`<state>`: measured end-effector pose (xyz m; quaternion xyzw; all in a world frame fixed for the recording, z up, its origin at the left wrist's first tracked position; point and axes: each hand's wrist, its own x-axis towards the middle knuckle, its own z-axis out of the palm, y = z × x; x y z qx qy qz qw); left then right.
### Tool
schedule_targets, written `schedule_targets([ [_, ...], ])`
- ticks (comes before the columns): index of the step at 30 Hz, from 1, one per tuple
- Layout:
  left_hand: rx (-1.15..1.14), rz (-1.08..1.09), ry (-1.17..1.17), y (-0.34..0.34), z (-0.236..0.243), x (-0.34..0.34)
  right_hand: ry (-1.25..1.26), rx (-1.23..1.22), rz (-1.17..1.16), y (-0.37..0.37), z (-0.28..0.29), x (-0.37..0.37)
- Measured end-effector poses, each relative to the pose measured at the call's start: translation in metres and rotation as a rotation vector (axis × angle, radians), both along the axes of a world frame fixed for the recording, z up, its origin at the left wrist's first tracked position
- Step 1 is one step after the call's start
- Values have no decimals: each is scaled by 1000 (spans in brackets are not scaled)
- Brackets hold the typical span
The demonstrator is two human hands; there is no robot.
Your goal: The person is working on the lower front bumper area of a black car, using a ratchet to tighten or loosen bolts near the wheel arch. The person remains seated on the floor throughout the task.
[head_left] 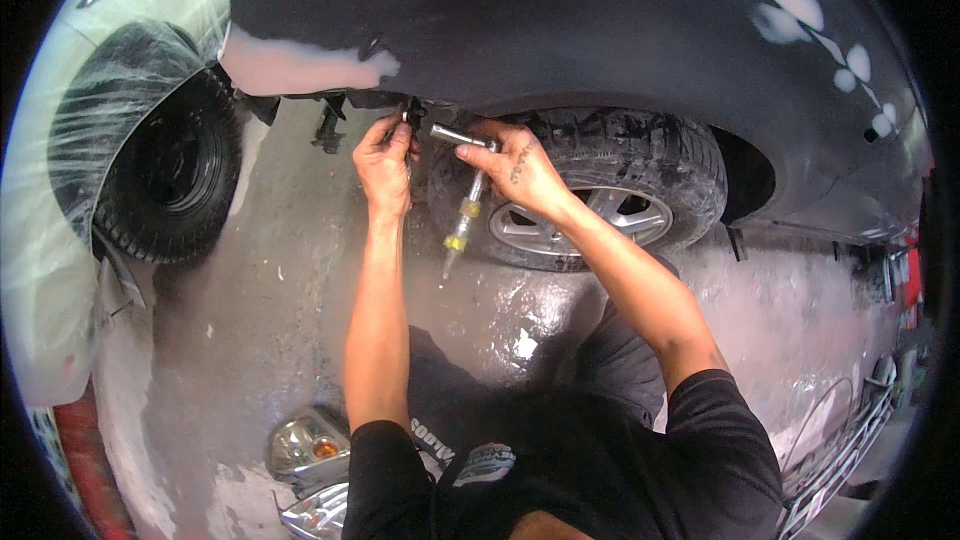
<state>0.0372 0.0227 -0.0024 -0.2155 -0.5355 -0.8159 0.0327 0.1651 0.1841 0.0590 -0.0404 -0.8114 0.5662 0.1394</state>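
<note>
My right hand (522, 172) is closed around a socket ratchet (468, 215). Its clear and yellow handle hangs down below the fingers, and its metal socket end (455, 134) points left. Just left of it, my left hand (384, 168) is raised to the lower edge of a dark car body panel (520, 30). The thumb and fingers are pinched together by a small dark bracket-like part (415, 113); what they grip is too small to make out. The socket end is apart from the left fingers.
A dusty tire with a silver wheel (640, 225) stands beside my right forearm. On the left is a pale car (50, 180) with plastic film and a black wheel (175, 170). Headlights (310, 445) lie on the wet floor; a grille-like part (845, 445) lies at right.
</note>
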Motion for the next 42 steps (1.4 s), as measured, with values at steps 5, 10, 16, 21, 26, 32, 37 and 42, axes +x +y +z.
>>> schedule_targets([
  [5,172,-121,2,2,-13,-9,-8,27,-1,6,0,-21],
  [10,206,-146,30,2,-19,-18,-233,-224,23,16,14,-40],
  [16,181,-149,71,-1,-25,-27,-305,-289,137,20,21,-46],
  [21,202,-166,91,0,-28,-30,-329,-265,161,21,30,-43],
  [26,177,-158,88,-1,-29,-31,-401,-277,217,24,35,-45],
  [32,224,-178,94,0,-27,-27,-440,-339,280,28,27,-56],
  [37,167,-90,93,0,-18,-20,-468,-444,319,28,28,-62],
  [42,21,-1,111,-2,-3,-9,-397,-235,132,27,12,-65],
])
